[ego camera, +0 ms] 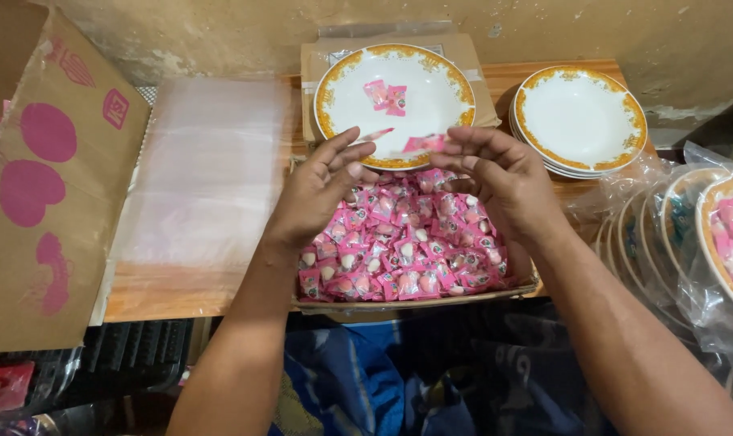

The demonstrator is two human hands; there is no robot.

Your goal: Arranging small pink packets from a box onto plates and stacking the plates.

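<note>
Pink sweets heaped in a cardboard tray (415,305).
Left hand (318,194) hovered, fingers apart; right hand (504,178) pinched a pink wrapper (425,144) below the gold-rimmed plate (395,101).

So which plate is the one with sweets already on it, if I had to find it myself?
Start at the shallow box of pink wrapped sweets under the two hands. Just beyond it, on a piece of flattened cardboard, lies a white plate with a gold patterned rim. Unlike the empty stack of matching plates to its right, it holds a few pink sweets and stands single and unwrapped.
</note>
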